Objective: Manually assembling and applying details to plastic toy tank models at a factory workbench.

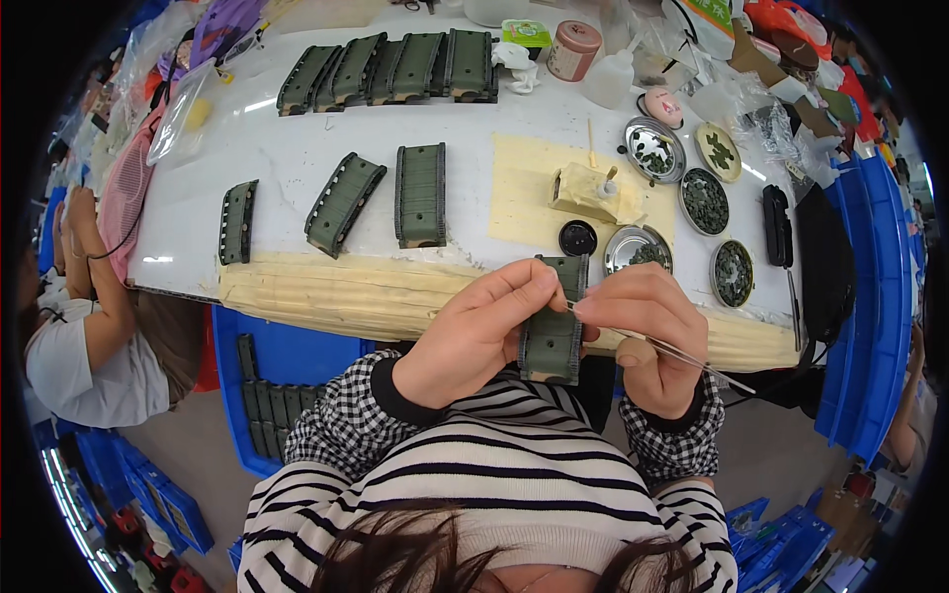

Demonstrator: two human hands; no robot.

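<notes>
My left hand (474,336) is closed on a dark green curved plastic part (552,341), which stands upright over the table's front edge. Thumb and forefinger pinch together at its upper half. In my right hand (652,321) is a pair of thin metal tweezers (692,364), the tips against the part beside my left fingertips. A finger cot (636,353) covers one right fingertip. Whatever tiny piece may be at the tips cannot be made out. Just beyond my hands lies a metal dish (615,259) of small dark green pieces, with a black round cap (577,237) beside it.
More green parts (420,198) lie on the white table, with a row (410,67) farther back. Several small dishes (705,201) stand at right, near a yellow-taped block (598,193). A blue bin (297,341) with similar parts is below left. Another person (109,356) sits at far left.
</notes>
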